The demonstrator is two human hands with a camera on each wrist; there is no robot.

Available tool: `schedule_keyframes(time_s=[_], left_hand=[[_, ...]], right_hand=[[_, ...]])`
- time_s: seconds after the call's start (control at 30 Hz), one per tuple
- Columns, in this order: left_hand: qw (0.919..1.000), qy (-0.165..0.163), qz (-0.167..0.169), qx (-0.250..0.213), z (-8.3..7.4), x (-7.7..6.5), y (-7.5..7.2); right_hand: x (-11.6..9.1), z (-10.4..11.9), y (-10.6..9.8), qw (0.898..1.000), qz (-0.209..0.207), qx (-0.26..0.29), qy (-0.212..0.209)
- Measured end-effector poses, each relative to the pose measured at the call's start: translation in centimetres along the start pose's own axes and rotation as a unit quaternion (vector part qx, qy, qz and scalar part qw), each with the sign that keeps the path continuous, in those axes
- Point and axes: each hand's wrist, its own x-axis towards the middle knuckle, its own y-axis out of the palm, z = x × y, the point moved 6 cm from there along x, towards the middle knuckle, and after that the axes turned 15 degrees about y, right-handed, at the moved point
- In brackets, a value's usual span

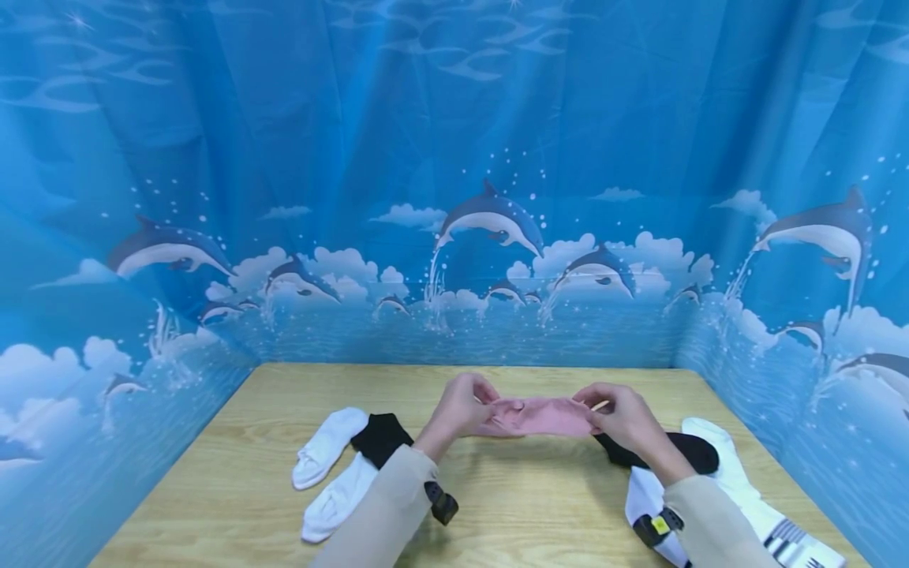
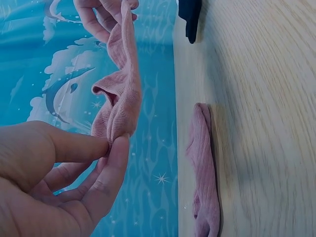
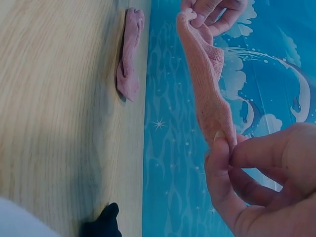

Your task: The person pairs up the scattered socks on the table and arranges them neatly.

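Note:
A pink sock (image 1: pixel 550 416) is stretched sideways above the table between both hands. My left hand (image 1: pixel 458 410) pinches one end between thumb and fingers; my right hand (image 1: pixel 625 418) pinches the other. Seen from the left wrist, the held sock (image 2: pixel 123 94) has a folded opening along its side, near the left fingertips. A second pink sock (image 2: pixel 203 168) lies on the table beyond, touched by neither hand; the right wrist view shows this sock (image 3: pixel 131 54) lying near the table's far edge.
On the left of the wooden table (image 1: pixel 525 513) lie two white socks (image 1: pixel 330 447) and a black sock (image 1: pixel 381 438). On the right are another black sock (image 1: pixel 692 452), a white sock (image 1: pixel 642 493) and a long white striped sock (image 1: pixel 738 481). A dolphin-printed curtain (image 1: pixel 398 158) surrounds the table.

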Motion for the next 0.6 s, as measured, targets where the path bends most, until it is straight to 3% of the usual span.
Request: schedule_keyframes(time_s=[0.6], left_hand=[[0.9998, -0.017, -0.003, 0.007, 0.8, -0.4, -1.5]], right_hand=[[0.7, 1.0, 1.2, 1.0, 0.005, 0.0, -0.01]])
